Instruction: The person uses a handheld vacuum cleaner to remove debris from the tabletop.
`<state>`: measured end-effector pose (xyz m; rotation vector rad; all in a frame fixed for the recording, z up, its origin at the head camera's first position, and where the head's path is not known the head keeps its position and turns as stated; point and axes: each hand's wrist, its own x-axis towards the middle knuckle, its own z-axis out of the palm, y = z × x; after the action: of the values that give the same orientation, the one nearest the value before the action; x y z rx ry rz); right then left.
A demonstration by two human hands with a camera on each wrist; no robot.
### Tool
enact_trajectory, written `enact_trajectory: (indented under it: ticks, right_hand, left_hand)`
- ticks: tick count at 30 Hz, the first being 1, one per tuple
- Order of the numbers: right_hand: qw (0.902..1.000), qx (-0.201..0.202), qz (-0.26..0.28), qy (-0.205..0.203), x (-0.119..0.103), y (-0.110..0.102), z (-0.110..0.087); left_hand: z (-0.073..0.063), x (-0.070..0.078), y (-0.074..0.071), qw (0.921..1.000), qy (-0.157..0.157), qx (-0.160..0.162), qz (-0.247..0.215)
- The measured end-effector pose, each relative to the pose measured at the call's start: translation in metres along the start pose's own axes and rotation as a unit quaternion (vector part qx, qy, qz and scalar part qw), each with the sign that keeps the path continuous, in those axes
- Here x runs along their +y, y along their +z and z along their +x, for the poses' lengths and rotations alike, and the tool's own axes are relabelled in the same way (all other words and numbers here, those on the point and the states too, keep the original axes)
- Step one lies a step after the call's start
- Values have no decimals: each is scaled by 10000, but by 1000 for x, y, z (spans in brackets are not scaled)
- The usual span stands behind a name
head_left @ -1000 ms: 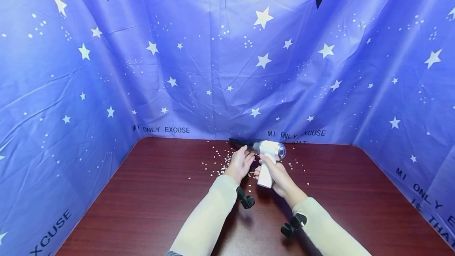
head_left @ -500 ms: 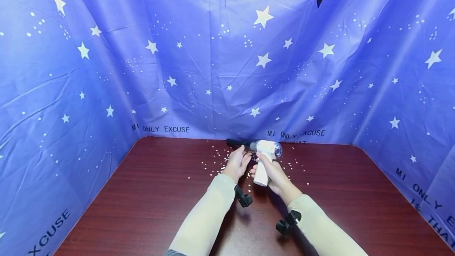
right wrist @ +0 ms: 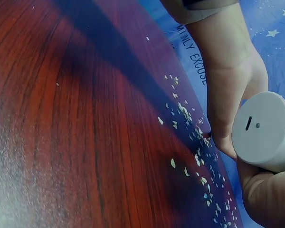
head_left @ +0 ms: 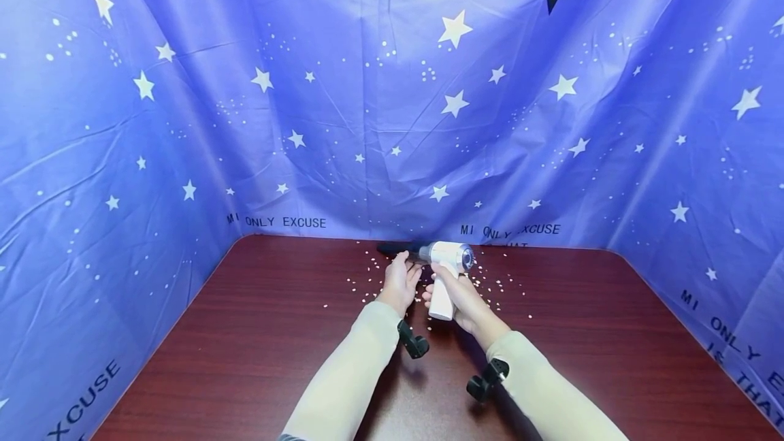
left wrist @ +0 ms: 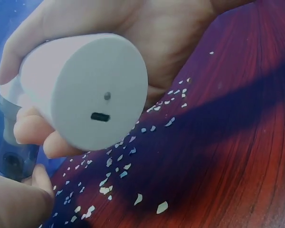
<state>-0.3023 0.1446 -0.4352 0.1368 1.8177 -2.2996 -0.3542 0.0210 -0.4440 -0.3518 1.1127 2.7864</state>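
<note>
A white handheld vacuum cleaner (head_left: 449,255) with a see-through dust cup and a long black nozzle (head_left: 392,249) points left over the back of the table. My right hand (head_left: 463,299) grips its handle (head_left: 442,301), fingers wrapped round it. The handle's round end (left wrist: 102,95), with a charging slot, faces the left wrist camera. My left hand (head_left: 399,284) holds the front part from below, thumb on the near side. In the left wrist view, the left hand (left wrist: 19,202) shows at the lower left beside the cup. Small pale scraps (right wrist: 199,137) lie scattered beneath the vacuum cleaner.
The dark red wood table (head_left: 245,346) ends at the back against a blue star-printed cloth (head_left: 343,107), which also hangs at both sides. More scraps (head_left: 499,281) lie right of the vacuum cleaner. Black camera mounts (head_left: 413,341) sit on both wrists.
Both hands have moved left with the vacuum cleaner, its nozzle sliding left along the table's back edge. More scraps now show on its right side. Both grips stay the same.
</note>
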Motion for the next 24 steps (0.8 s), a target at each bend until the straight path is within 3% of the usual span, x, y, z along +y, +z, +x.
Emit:
enact_trajectory:
  ticks: [10,24]
  right_hand:
    - [9999,-110,-57,4,4,9,3]
    - [9998,-137,131,-60,9,38,17]
  left_hand:
    - [-5,-1,-3,9966,436,648,-257]
    - [7,14,-16,9962,573,520,-407]
